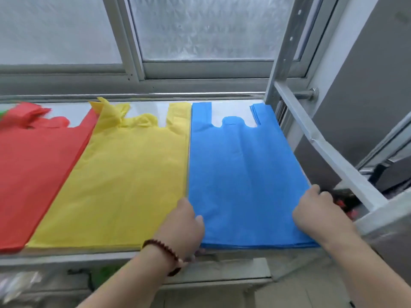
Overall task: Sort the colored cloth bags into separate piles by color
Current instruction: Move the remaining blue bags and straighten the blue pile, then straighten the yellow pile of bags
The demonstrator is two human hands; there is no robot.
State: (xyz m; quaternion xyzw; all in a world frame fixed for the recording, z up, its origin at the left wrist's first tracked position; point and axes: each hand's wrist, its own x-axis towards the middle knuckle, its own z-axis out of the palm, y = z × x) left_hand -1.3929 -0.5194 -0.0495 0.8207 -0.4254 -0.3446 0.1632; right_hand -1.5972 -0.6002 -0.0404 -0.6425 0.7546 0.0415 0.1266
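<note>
Left hand point(188, 225) curled over near-left corner of blue pile point(246, 174), thumb on top, fingers tucked under the front edge; right hand point(315, 210) pinching the pile's near-right edge, fingers out of sight below. Yellow pile point(124, 178) flush just left of left hand, red pile point(33, 165) beyond it and slightly under yellow, a scrap of green point(1, 113) at far left: sorting seemingly near done, blue stack only being squared. Shelf lip point(89, 257) directly under both wrists, slanted white brace point(333, 156) close outside right hand, little room that side.
</note>
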